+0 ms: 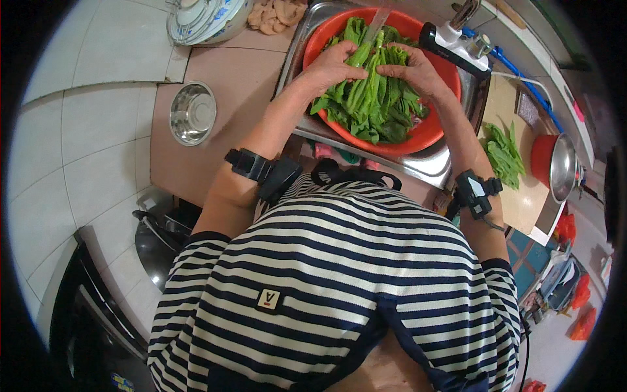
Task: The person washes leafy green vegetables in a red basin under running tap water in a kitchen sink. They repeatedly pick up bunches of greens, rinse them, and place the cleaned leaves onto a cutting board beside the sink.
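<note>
Before me a red plastic basin (433,132) full of leafy greens (387,115) rests in a stainless steel sink (431,166). My left hand (340,63) grips the left side of a bunch of greens, thumb against the stems. On the bunch's right side, my right hand (409,68) holds stems between thumb and fingers. A stream of water (376,27) from the faucet (453,36) falls onto the leaves between both hands. Leaves hide some of the fingertips.
A steel bowl (193,113) stands on the pink tiled counter (235,98) at left. Beyond it are a wire rack (186,24) and a crumpled beige cloth (274,15). More greens (504,154) lie on a light board (526,201) at right, beside a red and steel pot (558,164).
</note>
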A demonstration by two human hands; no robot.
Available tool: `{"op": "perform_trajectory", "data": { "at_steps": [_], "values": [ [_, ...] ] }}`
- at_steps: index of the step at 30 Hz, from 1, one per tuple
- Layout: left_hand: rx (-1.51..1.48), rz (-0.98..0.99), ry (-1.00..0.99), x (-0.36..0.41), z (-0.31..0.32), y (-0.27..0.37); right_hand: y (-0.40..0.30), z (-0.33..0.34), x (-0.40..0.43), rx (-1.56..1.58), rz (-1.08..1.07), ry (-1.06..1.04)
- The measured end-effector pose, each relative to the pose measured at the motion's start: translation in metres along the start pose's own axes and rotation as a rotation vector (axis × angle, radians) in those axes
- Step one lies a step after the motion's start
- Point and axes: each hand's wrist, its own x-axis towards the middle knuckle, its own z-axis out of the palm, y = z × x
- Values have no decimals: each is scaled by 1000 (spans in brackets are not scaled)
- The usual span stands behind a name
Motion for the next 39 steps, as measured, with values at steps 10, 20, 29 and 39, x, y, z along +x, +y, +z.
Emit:
{"op": "perform_trajectory", "data": {
  "at_steps": [10,20,29,39],
  "values": [
    [124,39,-15,-5,-8,7,3,-3,1,-78,55,-52],
    [224,-4,89,-7,10,-2,18,4,6,-162,-48,-41],
    [115,-24,63,-10,3,-5,11,8,0,33,53,50],
    [-132,-29,-97,-8,6,1,0,11,8,-192,-45,311]
  ]
}}
